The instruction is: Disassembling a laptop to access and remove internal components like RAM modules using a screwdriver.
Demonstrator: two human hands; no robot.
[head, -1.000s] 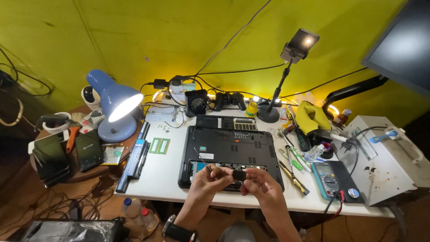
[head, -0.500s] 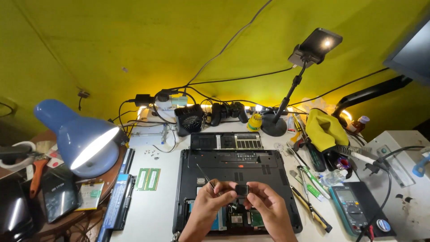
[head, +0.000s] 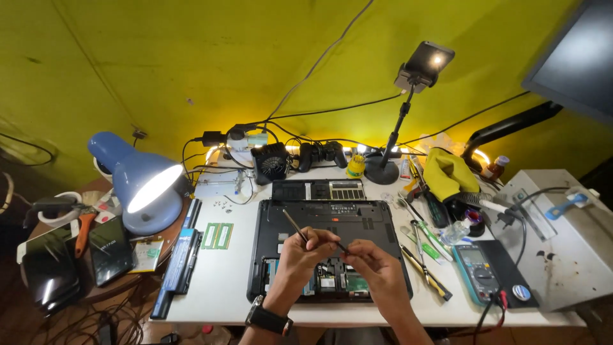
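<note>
An upturned black laptop (head: 332,220) lies on the white table (head: 217,294), its bottom cover off and its boards showing near the front edge. Above that opened part, my left hand (head: 305,254) grips a thin screwdriver (head: 295,225) whose shaft slants up to the left. My right hand (head: 373,262) is close beside it, fingers pinched near the tool's tip on something too small to make out. A dark watch sits on my left wrist.
A lit blue desk lamp (head: 137,185) stands at the left, with a long laptop battery (head: 182,252) and two green memory sticks (head: 217,235) beside it. Hand tools, a multimeter (head: 480,268), a yellow cloth (head: 450,171) and a grey box (head: 562,236) crowd the right. A phone stand (head: 399,121) rises behind.
The view has shifted closer and slightly left. Both hands rose a little over the laptop. The left hand now holds the screwdriver tilted up-left.
</note>
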